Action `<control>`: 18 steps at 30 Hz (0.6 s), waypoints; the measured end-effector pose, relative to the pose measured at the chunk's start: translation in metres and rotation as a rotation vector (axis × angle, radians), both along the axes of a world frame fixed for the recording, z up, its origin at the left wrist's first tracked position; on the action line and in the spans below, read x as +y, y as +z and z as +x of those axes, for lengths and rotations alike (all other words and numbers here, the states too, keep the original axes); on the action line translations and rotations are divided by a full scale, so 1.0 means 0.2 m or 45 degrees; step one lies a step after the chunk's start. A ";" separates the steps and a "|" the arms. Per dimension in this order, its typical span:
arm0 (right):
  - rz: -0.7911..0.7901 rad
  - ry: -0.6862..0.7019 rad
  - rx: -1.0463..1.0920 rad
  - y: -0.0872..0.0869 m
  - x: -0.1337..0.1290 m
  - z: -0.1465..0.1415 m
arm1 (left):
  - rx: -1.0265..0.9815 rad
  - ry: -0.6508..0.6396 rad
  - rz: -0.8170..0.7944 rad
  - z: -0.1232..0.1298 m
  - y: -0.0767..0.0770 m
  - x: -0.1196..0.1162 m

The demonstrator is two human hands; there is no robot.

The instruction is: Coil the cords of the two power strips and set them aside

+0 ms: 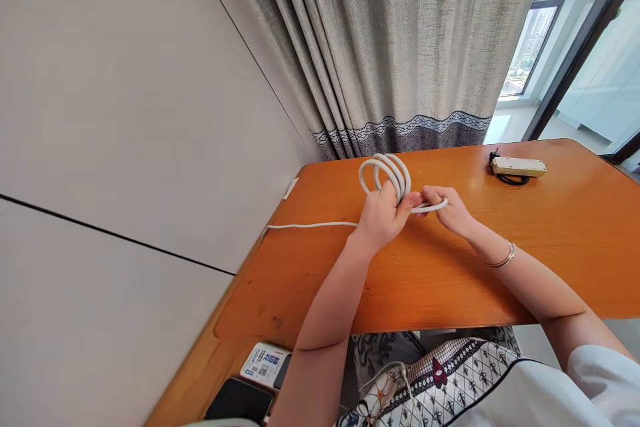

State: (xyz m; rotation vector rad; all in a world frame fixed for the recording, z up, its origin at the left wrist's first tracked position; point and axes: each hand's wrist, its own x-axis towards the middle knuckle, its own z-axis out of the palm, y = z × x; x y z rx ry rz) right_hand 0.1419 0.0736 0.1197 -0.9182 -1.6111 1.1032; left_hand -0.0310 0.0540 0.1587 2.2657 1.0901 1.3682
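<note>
My left hand [381, 215] is closed around a white cable [393, 170], gathered in several loops that stand up above the fist. To its right, my right hand [443, 205] pinches a bent length of the same cable close to the left thumb. Both hands are held over the orange-brown wooden table [480, 273]. From behind the left wrist the cable runs left across the tabletop to the table's left edge. Neither end of the cable can be made out.
A white power strip [520, 166] with a black cord and plug lies at the back right of the table. Behind hangs a grey curtain [415, 47]; a white panel wall [125, 113] borders the left. At lower left are a printed white box [264, 361] and a black flat object [240, 401].
</note>
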 end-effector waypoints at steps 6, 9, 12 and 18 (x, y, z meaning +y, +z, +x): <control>0.570 -0.434 -0.347 0.17 -0.11 0.14 | -0.055 -0.185 0.000 0.04 0.01 -0.08; 0.752 -0.623 -0.496 0.21 -0.12 0.19 | -0.164 -0.240 -0.104 0.04 0.01 -0.07; 0.788 -0.714 -0.520 0.25 -0.11 0.25 | -0.212 -0.332 -0.227 0.06 0.00 -0.04; 0.301 -0.230 -0.547 0.30 -0.09 0.34 | -0.500 -0.511 -0.611 0.12 -0.03 0.03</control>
